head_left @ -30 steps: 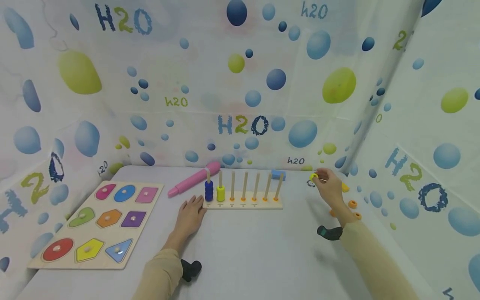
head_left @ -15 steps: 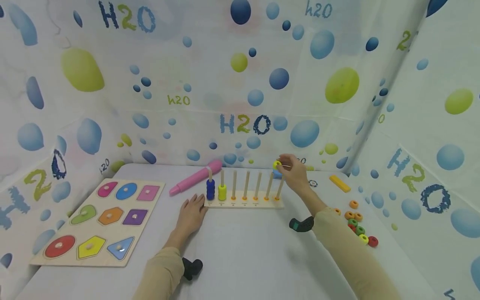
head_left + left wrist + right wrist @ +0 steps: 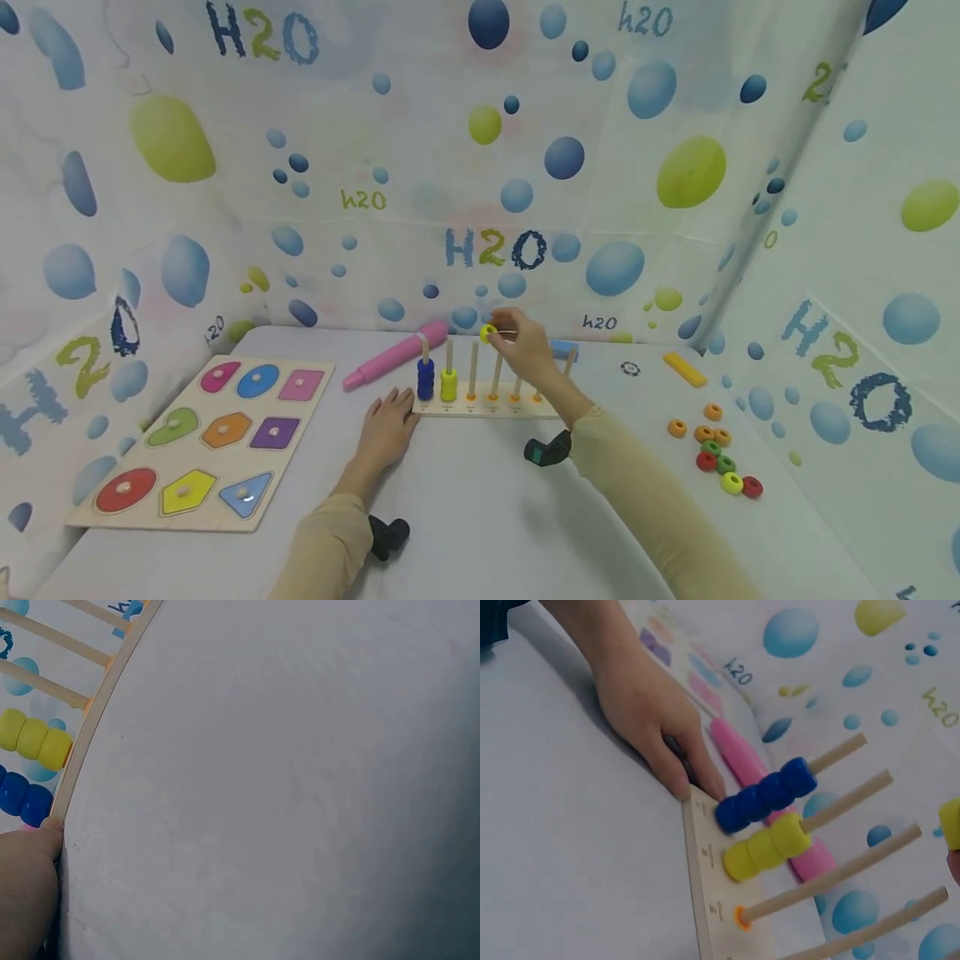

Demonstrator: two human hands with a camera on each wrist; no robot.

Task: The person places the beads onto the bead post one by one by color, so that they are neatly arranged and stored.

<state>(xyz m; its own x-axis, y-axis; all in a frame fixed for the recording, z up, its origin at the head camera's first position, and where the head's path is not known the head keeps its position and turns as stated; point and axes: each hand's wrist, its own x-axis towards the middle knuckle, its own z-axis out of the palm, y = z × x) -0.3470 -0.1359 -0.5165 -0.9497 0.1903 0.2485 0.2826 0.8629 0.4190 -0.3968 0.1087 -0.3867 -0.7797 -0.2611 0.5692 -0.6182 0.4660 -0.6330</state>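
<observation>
My right hand pinches a yellow bead between thumb and fingertips, close to the tops of the middle pegs. Below it stands a wooden peg counting board with a row of upright pegs. Several dark blue beads are stacked on its leftmost peg. On the second peg sit three yellow beads; the third peg is bare. My left hand rests on the table, its thumb and forefinger touching the board's left end. A bit of the held bead shows at the right wrist view's edge.
To the left lies a shape puzzle board with knobbed pieces. A pink tapered stick lies behind the peg board, near a blue block. Loose orange, green, red and yellow beads and a yellow-orange bar lie at right.
My right hand has carried the yellow bead leftward from the table's right side to above the peg board. The left hand has stayed at the board's left end.
</observation>
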